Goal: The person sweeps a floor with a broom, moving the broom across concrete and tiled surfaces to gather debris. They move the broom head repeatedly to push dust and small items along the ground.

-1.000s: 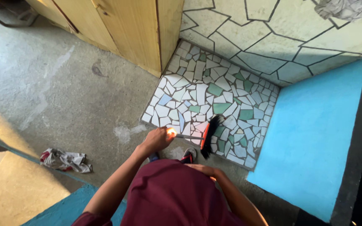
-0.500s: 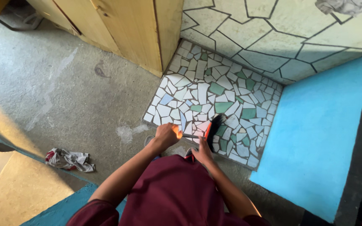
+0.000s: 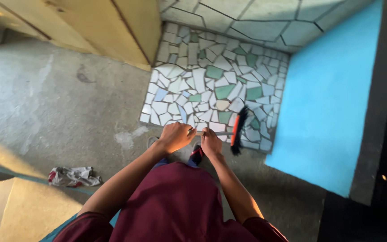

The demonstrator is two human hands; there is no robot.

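Note:
Both my hands grip the thin handle of a broom (image 3: 237,131) held out in front of me. My left hand (image 3: 176,136) closes around the near end of the handle. My right hand (image 3: 210,141) holds it just beside, closer to the head. The broom head is orange with black bristles and rests on the mosaic floor patch (image 3: 202,85) of broken white, green and blue tile pieces, near its front right corner. My dark red shirt fills the bottom of the view.
Grey concrete floor (image 3: 59,98) lies to the left, with a crumpled rag (image 3: 73,176) on it. A yellow wooden door (image 3: 113,27) stands at the back left. A blue painted ledge (image 3: 323,103) borders the mosaic on the right.
My right hand has come onto the broom handle beside my left. The broom head has swung right across the mosaic to its right edge.

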